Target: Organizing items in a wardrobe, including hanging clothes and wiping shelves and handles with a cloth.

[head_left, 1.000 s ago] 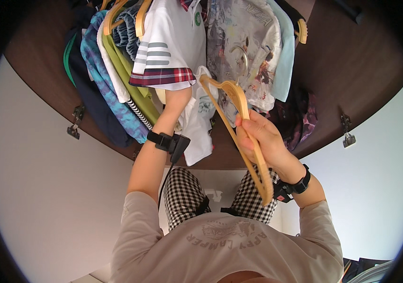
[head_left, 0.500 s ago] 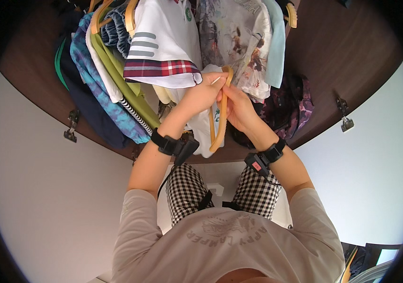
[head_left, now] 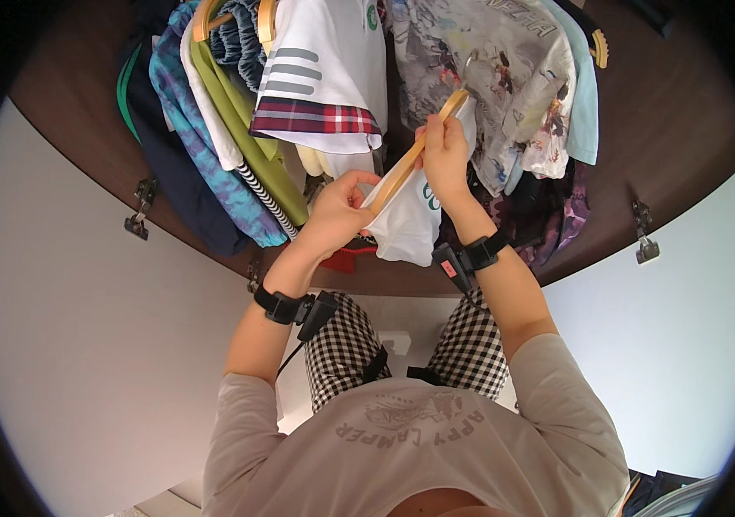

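In the head view, there was the hanger (head_left: 400,179), a wooden one, slung slantwise between the two hands, its far end to the right and its near end down to the left! The right hand (head_left: 445,161) had it firmly, fingers curled round the wood just short of the metal hook (head_left: 469,71), which stood in front of the printed shirt (head_left: 509,86). And the left hand (head_left: 337,211), what was that doing? Fingers bent, thumb drawn in, it was pinching the edge of the white top (head_left: 409,231) right at the hanger's near end. The top hung loose toward the near side, between the hands, the hanger lying along its upper edge.

What a line-up beyond! On the far side hung the polo (head_left: 324,73), white with a plaid band, just past the left hand. Leftward came the green garment (head_left: 242,142), the tie-dyed one (head_left: 212,129) and the navy one (head_left: 165,177); far right, a pale blue piece (head_left: 585,112) beside the printed shirt. Low down, a scrap of red cloth (head_left: 343,260) peeped out near the left wrist, all before the dark brown wardrobe (head_left: 686,129), with checked trousers (head_left: 341,345) on the near side.
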`<action>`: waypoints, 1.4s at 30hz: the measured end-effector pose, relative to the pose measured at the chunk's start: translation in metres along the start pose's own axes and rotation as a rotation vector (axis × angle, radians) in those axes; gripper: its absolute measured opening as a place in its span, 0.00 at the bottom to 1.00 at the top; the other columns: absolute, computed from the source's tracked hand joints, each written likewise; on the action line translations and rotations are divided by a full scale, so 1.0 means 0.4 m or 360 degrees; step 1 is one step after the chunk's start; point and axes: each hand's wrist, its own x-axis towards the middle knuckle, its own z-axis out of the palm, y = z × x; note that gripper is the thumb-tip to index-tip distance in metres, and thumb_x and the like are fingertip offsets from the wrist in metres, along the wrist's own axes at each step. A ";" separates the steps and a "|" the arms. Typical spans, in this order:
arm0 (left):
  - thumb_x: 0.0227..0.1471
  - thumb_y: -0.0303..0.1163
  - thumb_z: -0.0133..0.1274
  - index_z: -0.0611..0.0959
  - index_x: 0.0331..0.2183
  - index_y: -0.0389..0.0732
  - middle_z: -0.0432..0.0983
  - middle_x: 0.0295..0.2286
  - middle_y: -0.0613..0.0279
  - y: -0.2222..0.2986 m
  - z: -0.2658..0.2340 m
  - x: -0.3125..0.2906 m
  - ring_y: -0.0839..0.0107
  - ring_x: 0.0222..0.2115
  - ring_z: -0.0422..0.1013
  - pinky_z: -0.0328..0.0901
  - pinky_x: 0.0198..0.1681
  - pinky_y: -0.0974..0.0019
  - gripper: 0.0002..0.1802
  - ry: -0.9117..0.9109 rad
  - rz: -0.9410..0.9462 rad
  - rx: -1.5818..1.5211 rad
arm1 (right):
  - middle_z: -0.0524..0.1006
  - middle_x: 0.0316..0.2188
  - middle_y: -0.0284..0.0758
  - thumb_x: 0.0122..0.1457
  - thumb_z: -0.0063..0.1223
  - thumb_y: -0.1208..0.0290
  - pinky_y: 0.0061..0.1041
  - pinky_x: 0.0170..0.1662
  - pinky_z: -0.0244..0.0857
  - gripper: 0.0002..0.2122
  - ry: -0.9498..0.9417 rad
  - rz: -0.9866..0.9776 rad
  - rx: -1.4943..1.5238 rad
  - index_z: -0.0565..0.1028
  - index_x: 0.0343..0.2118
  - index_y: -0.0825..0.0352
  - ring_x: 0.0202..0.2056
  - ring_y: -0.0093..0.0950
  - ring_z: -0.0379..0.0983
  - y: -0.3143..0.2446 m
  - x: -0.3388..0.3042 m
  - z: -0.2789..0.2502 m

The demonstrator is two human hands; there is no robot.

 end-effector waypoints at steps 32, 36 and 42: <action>0.42 0.33 0.55 0.77 0.31 0.38 0.71 0.22 0.64 -0.010 -0.004 -0.069 0.65 0.22 0.70 0.66 0.23 0.66 0.12 0.0757 0.1018 0.2173 | 0.73 0.22 0.27 0.54 0.52 0.74 0.12 0.26 0.60 0.04 -0.0294 0.0805 0.0483 0.71 0.29 0.69 0.22 0.13 0.66 0.009 -0.091 0.045; 0.43 0.27 0.53 0.78 0.27 0.40 0.73 0.21 0.65 0.017 -0.049 -0.062 0.65 0.20 0.69 0.66 0.22 0.66 0.04 0.1081 0.1208 0.2033 | 0.73 0.21 0.28 0.53 0.55 0.72 0.13 0.23 0.59 0.07 -0.0398 0.0829 0.0384 0.71 0.29 0.69 0.21 0.14 0.67 0.018 -0.092 0.033; 0.45 0.33 0.55 0.77 0.34 0.36 0.75 0.31 0.53 0.083 -0.039 -0.081 0.55 0.32 0.71 0.66 0.33 0.60 0.14 0.0879 0.0868 0.1644 | 0.74 0.22 0.28 0.54 0.53 0.70 0.13 0.19 0.58 0.08 -0.0644 0.0806 0.0258 0.71 0.33 0.68 0.18 0.15 0.68 -0.015 -0.117 0.045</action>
